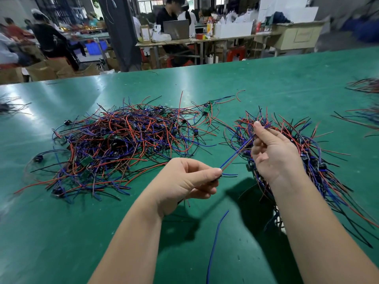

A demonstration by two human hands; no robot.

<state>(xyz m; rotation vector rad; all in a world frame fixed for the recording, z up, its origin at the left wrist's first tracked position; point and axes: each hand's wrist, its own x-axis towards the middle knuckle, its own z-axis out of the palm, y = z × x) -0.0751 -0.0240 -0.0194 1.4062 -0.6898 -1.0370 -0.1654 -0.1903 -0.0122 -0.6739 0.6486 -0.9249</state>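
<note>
— Holding wires [238, 153] taut above the counter [266, 78]?
— Yes. Gripped with clenched fingers [205, 171]: low end in left hand [184, 179], high end in right hand [272, 148].
— Lying which way?
— Slanting from near-left up to far-right, toward the pile [307, 144]. Closer to right hand for a drop.

Left of worktop [266, 78]: large wire pile [123, 140].
Right: smaller wire pile [307, 150].
Front, between the forearms: single wire [214, 242].
</note>
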